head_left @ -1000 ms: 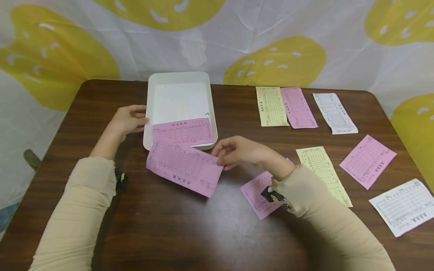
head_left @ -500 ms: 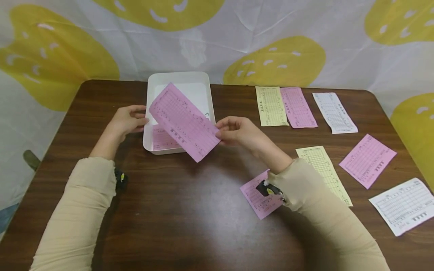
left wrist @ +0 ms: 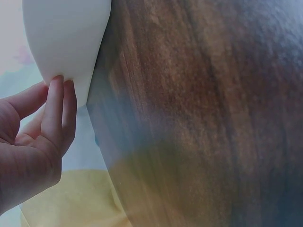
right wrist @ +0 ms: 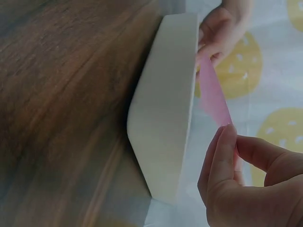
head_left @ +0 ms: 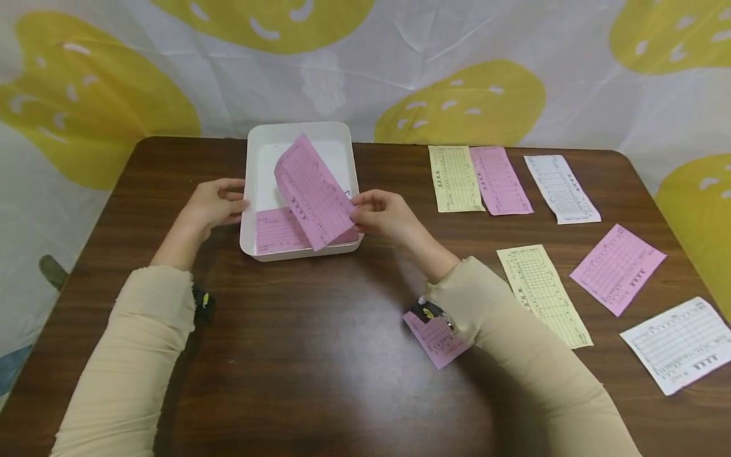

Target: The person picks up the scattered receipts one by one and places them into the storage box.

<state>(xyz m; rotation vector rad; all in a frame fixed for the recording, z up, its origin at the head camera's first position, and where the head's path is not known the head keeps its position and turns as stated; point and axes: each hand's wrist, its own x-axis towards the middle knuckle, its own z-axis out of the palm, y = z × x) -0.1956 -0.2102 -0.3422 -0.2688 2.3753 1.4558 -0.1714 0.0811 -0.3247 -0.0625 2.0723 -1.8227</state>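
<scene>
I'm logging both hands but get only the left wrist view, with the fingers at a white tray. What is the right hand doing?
Observer: The right hand pinches a pink slip over the white tray.
Operator: Is anything lying inside the tray?
Observer: Yes, another pink slip lies at its near end, partly hidden by the held one.
Operator: Any white paper on the table?
Observer: Two pieces, both right of the tray: one white slip towards the back, a second white slip nearer the person.

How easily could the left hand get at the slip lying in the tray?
Probably yes, easily: the left hand touches the tray, and the lying slip has its left end uncovered there. Only the held slip hangs over its right part.
</scene>
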